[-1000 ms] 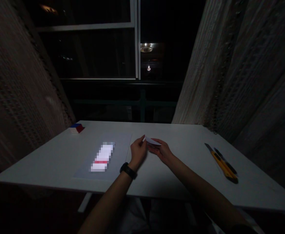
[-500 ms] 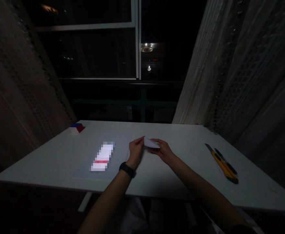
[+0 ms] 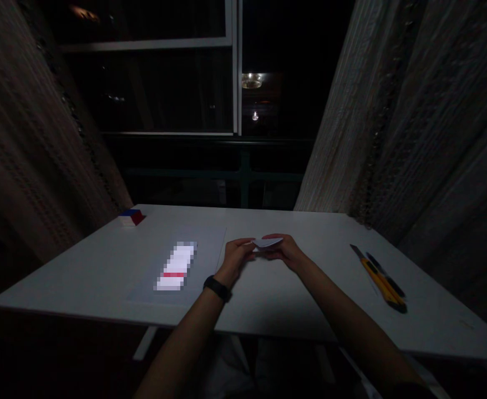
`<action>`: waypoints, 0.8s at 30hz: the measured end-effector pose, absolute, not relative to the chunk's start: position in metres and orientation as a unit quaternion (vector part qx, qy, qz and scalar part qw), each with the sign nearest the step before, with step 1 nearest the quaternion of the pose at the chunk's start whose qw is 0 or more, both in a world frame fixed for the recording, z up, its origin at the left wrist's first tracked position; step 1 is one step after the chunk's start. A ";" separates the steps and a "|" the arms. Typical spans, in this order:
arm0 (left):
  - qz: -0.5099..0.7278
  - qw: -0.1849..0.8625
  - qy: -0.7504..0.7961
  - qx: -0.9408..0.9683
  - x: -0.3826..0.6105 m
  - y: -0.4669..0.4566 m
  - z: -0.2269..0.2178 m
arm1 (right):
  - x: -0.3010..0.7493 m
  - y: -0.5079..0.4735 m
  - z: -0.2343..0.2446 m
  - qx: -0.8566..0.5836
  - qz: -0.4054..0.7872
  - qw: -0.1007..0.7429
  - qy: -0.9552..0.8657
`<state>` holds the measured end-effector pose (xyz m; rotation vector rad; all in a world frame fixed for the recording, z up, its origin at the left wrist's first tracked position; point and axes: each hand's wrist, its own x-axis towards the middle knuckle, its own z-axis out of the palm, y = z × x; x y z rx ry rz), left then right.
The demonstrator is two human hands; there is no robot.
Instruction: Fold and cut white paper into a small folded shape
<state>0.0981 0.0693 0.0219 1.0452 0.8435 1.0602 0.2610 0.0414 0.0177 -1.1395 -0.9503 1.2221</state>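
A small folded piece of white paper (image 3: 268, 243) is held just above the middle of the table, between both hands. My left hand (image 3: 237, 257) pinches its left side, with a dark band on that wrist. On the other side, my right hand (image 3: 289, 252) has its fingers closed on the paper's right part, thumb and fingers above and below. The folds in the dim light are too small to make out in detail.
A lit, blurred-out screen (image 3: 177, 266) lies on a pale sheet (image 3: 210, 249) at left. A blue, red and white block (image 3: 131, 217) sits at the back left corner. On the right are a yellow utility knife (image 3: 382, 285) and a dark pen (image 3: 387, 274). Curtains (image 3: 330, 138) flank the white table (image 3: 102, 266).
The paper has shifted slightly right and turned in the fingers, now showing a curved flap. Both hands have moved a little to the right and stay on it.
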 end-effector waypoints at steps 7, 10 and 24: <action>0.451 0.657 0.371 0.477 0.099 0.070 0.018 | 0.262 0.038 0.025 -0.487 0.491 0.552 -0.466; 0.455 0.662 0.370 0.468 0.099 0.072 0.016 | 0.260 0.037 0.024 -0.474 0.521 0.534 -0.468; 0.416 0.686 0.372 0.466 0.098 0.073 0.015 | 0.254 0.041 0.020 -0.484 0.531 0.572 -0.396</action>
